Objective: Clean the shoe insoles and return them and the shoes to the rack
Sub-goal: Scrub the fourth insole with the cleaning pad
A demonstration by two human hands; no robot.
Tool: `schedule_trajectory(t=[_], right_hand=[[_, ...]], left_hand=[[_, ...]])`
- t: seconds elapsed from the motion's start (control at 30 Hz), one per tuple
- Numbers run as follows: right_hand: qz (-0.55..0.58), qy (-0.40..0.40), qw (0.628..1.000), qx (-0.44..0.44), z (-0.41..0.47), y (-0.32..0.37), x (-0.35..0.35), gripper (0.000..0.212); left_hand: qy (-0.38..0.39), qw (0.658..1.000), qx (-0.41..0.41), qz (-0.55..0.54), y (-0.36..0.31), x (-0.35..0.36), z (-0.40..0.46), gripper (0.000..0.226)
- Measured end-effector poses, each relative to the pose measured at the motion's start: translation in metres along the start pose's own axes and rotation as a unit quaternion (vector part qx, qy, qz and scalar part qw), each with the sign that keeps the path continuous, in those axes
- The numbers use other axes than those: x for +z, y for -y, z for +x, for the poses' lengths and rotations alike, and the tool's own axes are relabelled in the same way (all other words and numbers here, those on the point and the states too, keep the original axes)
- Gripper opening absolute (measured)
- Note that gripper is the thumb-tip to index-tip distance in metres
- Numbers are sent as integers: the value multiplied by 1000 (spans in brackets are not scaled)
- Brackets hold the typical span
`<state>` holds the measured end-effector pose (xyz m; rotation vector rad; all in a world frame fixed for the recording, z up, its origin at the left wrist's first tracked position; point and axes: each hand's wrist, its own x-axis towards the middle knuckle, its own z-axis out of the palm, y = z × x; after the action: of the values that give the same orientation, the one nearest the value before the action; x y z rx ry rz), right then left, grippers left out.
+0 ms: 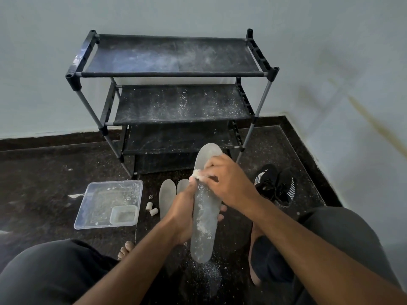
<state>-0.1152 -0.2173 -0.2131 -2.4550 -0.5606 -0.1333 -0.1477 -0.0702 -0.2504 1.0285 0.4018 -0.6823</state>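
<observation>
Scrubbing in the head view: your left hand (182, 213) is gripping the grey insole (203, 219) mid-length from underneath, fingers wrapped round it, in front of the rack (171, 73). Your right hand (229, 179) is pinching a white wad (199, 173) against it. Insole looks light and bendy, so keep supporting the middle. Shoes (275, 184) are sitting on the floor to your right.

Tray (88, 208) left of two floor insoles (167, 194); shoes (275, 183) right; rack (171, 95) behind.
</observation>
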Motion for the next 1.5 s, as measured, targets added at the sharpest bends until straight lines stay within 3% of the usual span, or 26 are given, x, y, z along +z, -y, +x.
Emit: schedule_trajectory(t=[0.1, 0.2, 0.43, 0.57, 0.63, 0.83, 1.0, 1.2, 1.37, 1.5], right_hand=[[15, -70, 997, 10, 4, -4, -10, 14], [-61, -171, 982, 53, 7, -16, -17, 11], [-102, -49, 990, -81, 0, -4, -1, 11], [-78, -150, 986, -2, 5, -14, -16, 13], [-101, -162, 982, 11, 5, -16, -17, 14], [-100, -8, 991, -87, -3, 0, 1, 16], [-105, -103, 989, -27, 2, -8, -16, 21], [-70, 18, 996, -57, -8, 4, -3, 15], [-32, -88, 995, 18, -3, -4, -15, 20], [-70, -90, 993, -21, -6, 3, -10, 9]], left_hand=[[1, 1000, -9, -11, -1, 2, -3, 81], [24, 1000, -18, -9, -2, 5, -6, 80], [36, 999, -7, -22, -4, 5, -6, 80], [31, 999, -20, -15, -4, 5, -7, 82], [36, 999, -29, -2, -3, 5, -7, 82], [38, 998, -15, -45, -11, 2, -8, 81], [44, 996, -22, -73, -17, 4, -12, 81], [14, 998, -7, -54, -19, 8, -18, 71], [17, 998, -4, -66, -19, 12, -20, 77], [15, 998, -11, -64, -18, 9, -19, 76]])
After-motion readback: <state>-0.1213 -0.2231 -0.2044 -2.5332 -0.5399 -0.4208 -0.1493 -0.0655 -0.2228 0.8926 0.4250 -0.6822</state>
